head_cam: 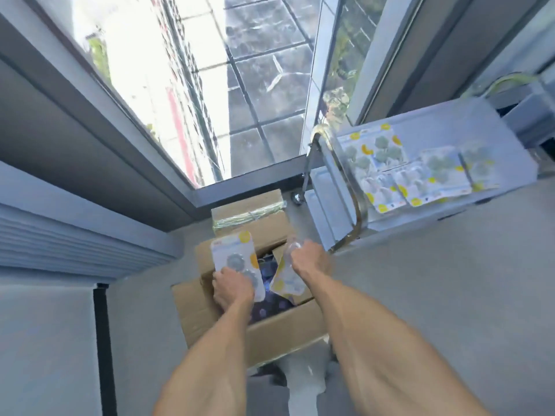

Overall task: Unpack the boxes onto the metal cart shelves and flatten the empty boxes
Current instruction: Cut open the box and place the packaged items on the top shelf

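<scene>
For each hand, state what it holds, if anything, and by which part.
Left hand grips a blister pack by its lower end. Right hand grips another blister pack near its upper end.

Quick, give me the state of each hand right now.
Left hand: closed on a blister pack over the open box.
Right hand: closed on another pack.
</scene>
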